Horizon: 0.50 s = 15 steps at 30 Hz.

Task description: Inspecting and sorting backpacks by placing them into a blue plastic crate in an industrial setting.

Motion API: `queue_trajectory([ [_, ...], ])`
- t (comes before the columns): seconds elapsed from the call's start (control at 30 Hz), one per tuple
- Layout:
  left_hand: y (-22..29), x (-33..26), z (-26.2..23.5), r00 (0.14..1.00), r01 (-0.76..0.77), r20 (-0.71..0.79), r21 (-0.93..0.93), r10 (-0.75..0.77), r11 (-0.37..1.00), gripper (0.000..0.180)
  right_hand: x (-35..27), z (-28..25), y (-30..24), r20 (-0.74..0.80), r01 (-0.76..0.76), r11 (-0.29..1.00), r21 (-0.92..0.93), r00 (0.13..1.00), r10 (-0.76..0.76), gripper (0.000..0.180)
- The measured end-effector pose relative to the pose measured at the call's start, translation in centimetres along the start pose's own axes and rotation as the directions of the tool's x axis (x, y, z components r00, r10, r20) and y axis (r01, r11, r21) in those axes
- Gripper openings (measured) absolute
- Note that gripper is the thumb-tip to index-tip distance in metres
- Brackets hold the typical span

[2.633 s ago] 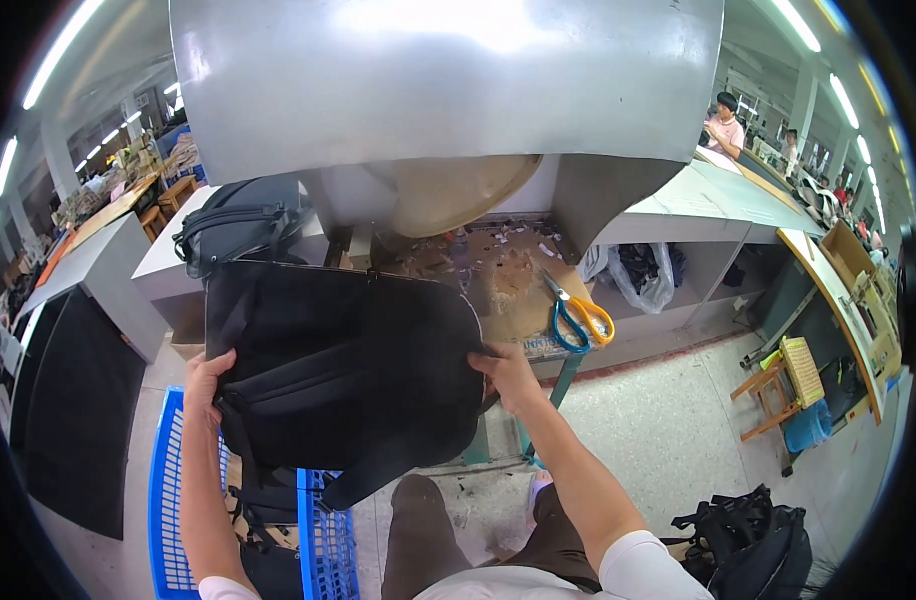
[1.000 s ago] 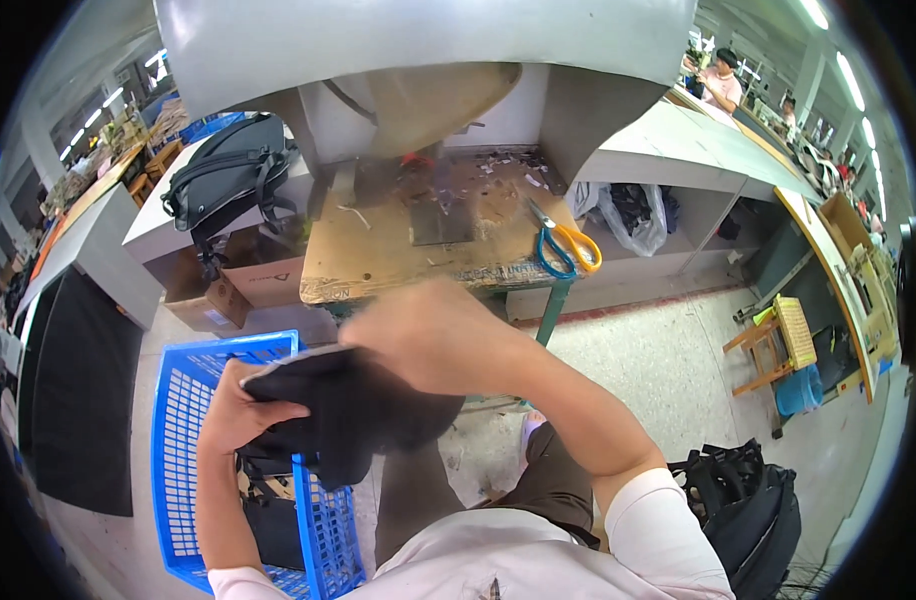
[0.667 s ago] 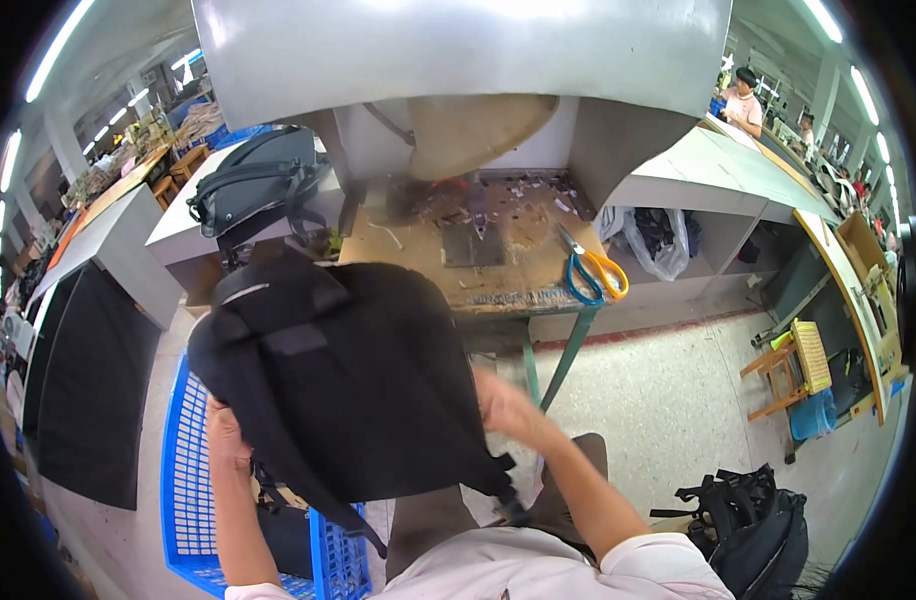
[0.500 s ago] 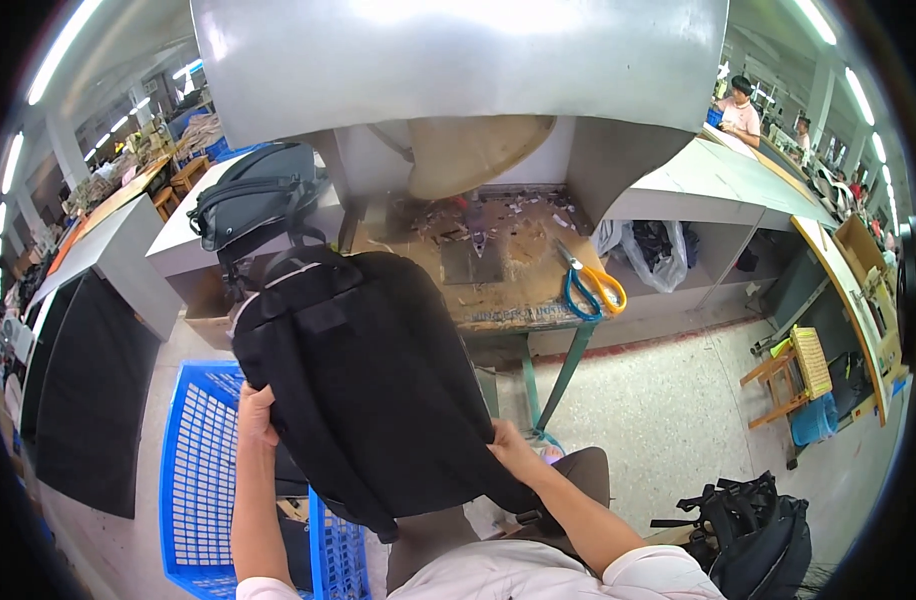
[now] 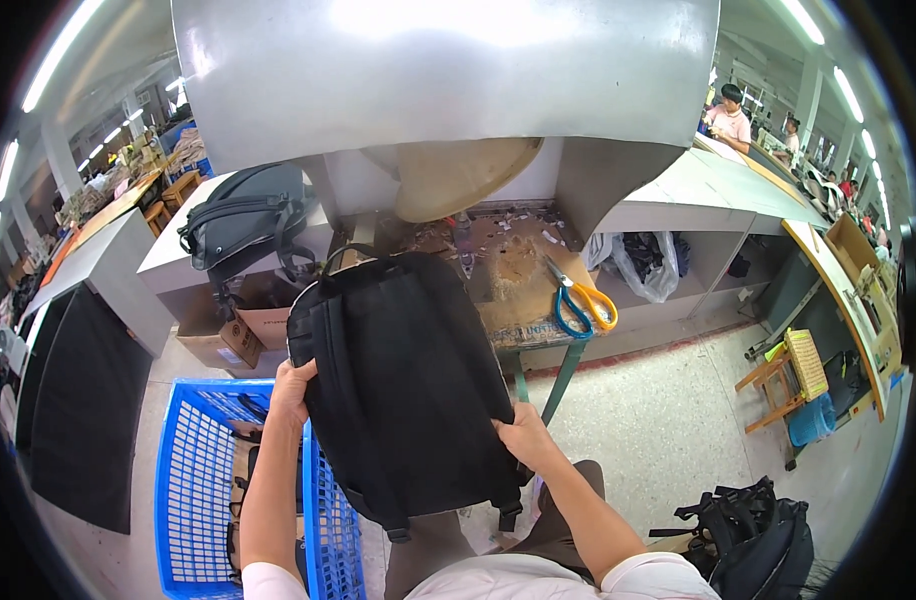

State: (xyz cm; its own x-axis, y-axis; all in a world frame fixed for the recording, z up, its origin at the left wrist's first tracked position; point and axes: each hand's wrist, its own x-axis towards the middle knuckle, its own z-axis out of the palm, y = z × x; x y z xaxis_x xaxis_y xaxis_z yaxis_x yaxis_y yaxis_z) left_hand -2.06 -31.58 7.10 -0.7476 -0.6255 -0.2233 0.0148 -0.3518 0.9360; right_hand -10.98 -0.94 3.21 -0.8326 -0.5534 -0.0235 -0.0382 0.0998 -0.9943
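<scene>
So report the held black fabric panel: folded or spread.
Spread: the panel shows its broad face, left hand and right hand gripping opposite edges.

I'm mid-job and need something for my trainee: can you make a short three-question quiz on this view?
1. True or false: the left hand and the right hand grip opposite sides of the black panel.

2. What lies at the right end of the wooden worktable?
A) a hammer
B) scissors
C) a roll of tape

3. Fill in: the perforated basket at the picture's lower left is ____ in colour.

Key: 1 true; 2 B; 3 blue.
</scene>
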Motion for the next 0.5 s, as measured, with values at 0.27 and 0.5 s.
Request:
queue_trajectory([
  [0.27,-0.3,0.6,0.9,0.997,0.068,0.025,0.001,-0.068,0.998,0.023,-0.6,-0.4,0.8,-0.068,-0.009,0.987,-0.158,0.998,-0.002,0.023],
  [0.5,-0.8,-2.1,-0.3,0.985,0.045,0.169,0.01,-0.046,0.999,0.028,-4.3,-1.4,2.7,0.037,-0.125,0.986,-0.114,0.991,0.129,0.02],
])
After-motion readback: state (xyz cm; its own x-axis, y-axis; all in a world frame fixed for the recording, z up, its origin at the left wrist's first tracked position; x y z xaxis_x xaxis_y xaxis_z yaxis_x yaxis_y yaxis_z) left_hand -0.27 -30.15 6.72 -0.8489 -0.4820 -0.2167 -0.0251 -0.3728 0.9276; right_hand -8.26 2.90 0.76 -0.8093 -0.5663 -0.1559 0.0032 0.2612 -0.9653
